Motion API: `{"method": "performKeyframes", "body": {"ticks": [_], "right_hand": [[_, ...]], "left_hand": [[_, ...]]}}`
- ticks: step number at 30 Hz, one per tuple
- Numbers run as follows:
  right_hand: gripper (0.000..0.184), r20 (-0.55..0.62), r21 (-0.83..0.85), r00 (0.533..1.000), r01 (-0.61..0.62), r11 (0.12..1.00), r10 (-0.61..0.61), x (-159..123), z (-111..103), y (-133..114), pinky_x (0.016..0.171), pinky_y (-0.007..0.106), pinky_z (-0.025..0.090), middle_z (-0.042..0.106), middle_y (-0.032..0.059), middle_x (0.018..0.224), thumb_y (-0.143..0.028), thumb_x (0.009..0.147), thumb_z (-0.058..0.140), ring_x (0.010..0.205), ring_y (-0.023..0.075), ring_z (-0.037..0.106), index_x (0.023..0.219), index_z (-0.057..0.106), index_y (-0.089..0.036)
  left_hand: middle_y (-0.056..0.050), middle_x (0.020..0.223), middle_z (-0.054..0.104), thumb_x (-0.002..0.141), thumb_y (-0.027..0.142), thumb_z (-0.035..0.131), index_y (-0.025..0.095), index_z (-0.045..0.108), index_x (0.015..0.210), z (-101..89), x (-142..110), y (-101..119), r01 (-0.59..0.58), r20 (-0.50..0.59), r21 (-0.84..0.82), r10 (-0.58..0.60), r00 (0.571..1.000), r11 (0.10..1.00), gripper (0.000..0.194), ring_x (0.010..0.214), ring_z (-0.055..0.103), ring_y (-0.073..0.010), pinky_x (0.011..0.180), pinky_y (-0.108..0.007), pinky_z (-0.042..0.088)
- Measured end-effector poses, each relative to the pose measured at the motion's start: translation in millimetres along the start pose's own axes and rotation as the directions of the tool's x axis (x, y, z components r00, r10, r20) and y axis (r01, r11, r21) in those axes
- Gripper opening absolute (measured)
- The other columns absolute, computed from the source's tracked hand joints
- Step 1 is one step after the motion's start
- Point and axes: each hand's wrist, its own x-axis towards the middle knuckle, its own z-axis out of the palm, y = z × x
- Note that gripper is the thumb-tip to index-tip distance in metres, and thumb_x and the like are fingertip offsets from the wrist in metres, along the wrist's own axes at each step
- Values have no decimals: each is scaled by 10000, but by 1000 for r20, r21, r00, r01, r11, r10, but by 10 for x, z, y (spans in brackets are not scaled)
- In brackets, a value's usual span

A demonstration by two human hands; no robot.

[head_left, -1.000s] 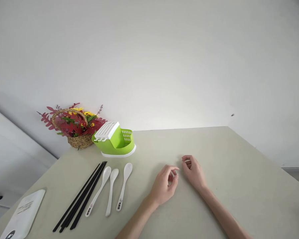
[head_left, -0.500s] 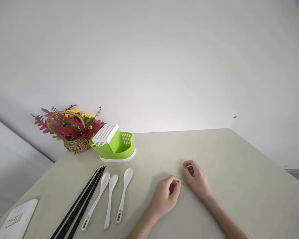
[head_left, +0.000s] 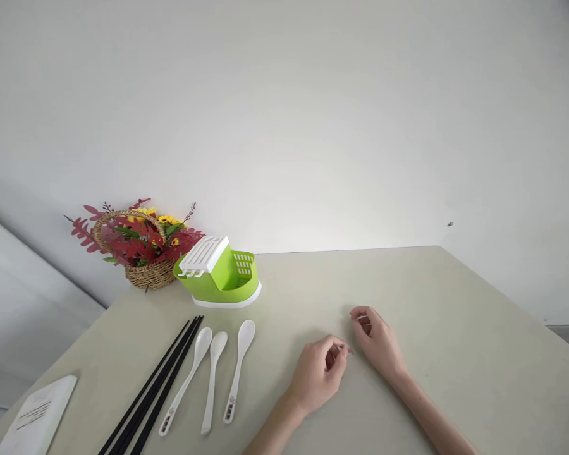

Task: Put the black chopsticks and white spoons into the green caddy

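Observation:
My left hand (head_left: pixel 318 374) rests on the pale table (head_left: pixel 455 328) with its fingers loosely curled and nothing in them. My right hand (head_left: pixel 378 341) lies just to its right, fingers also curled inward and holding nothing. The two hands nearly touch at the fingertips. Three white spoons (head_left: pixel 213 376) lie side by side to the left of my left hand. A bundle of black chopsticks (head_left: pixel 156 392) lies left of the spoons. A green and white cutlery holder (head_left: pixel 218 273) stands behind them.
A wicker basket of red and yellow flowers (head_left: pixel 140 248) sits at the back left against the wall. A white printed packet (head_left: pixel 35 414) lies at the table's front left corner. The table's right edge runs diagonally at the right.
The view has shifted slightly, so things sit a little lower in the frame. Both hands stay curled on the table in nearly the same place.

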Motion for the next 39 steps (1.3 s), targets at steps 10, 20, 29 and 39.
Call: {"method": "performKeyframes", "body": {"ticks": [10, 20, 29, 39], "right_hand": [[185, 4, -8, 1000, -7, 1000, 7, 3, -6, -15, 645, 318, 504, 707, 18, 873, -379, 877, 466, 656, 186, 642, 940, 592, -258], [186, -10, 17, 1000, -6, 1000, 6, -8, -10, -54, 630, 318, 497, 710, 19, 838, -372, 853, 490, 630, 190, 635, 930, 609, -253], [188, 7, -3, 1000, -3, 1000, 3, -9, -10, -40, 661, 328, 502, 705, 15, 866, -373, 878, 460, 650, 191, 639, 943, 594, -257], [191, 8, -1, 1000, 5, 1000, -5, -4, -9, -54, 660, 332, 503, 701, 25, 868, -386, 887, 458, 661, 196, 642, 940, 586, -253]], "left_hand": [[17, 653, 566, 1021, 423, 470, 188, 679, 970, -14, 10, -3, -1, 18, 26, 0, 1000, 1000, 318, 584, 489, -117, 549, -236, 339], [12, 655, 571, 1021, 435, 465, 190, 677, 954, -8, -2, -6, -16, 2, 33, 16, 1000, 999, 331, 571, 469, -115, 531, -232, 326], [11, 664, 584, 1024, 455, 457, 198, 676, 957, -12, -9, -1, -8, 5, 43, 7, 1000, 999, 344, 583, 483, -121, 550, -240, 336], [6, 661, 581, 1020, 435, 461, 194, 671, 946, -17, -3, 15, -2, 20, 47, 1, 1000, 999, 328, 580, 478, -123, 545, -239, 331]]}}
